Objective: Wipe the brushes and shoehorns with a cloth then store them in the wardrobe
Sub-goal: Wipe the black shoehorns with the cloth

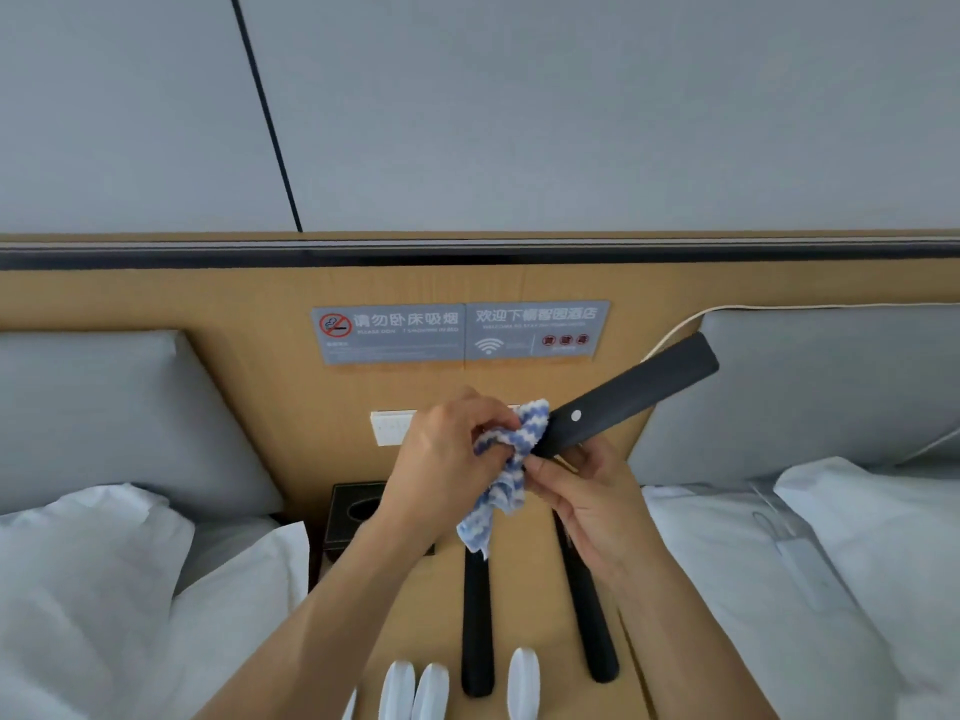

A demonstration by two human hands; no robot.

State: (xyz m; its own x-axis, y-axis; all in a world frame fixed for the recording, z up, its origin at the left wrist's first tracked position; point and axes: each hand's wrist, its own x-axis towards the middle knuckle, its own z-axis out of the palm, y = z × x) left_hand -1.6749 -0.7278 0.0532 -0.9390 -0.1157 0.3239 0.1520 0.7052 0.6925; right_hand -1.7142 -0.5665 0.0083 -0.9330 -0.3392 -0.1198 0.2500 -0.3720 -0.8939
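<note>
My right hand grips the lower end of a long black brush and holds it up, slanting to the upper right above the nightstand. My left hand holds a blue-and-white striped cloth bunched around the brush's near end. Two more long black brushes lie flat on the wooden nightstand below my hands. Three white shoehorns lie at the nightstand's near edge.
A dark tissue box stands at the back left of the nightstand. Beds with white duvets and grey pillows flank it on both sides. Grey signs and a white switch panel are on the wooden headboard wall.
</note>
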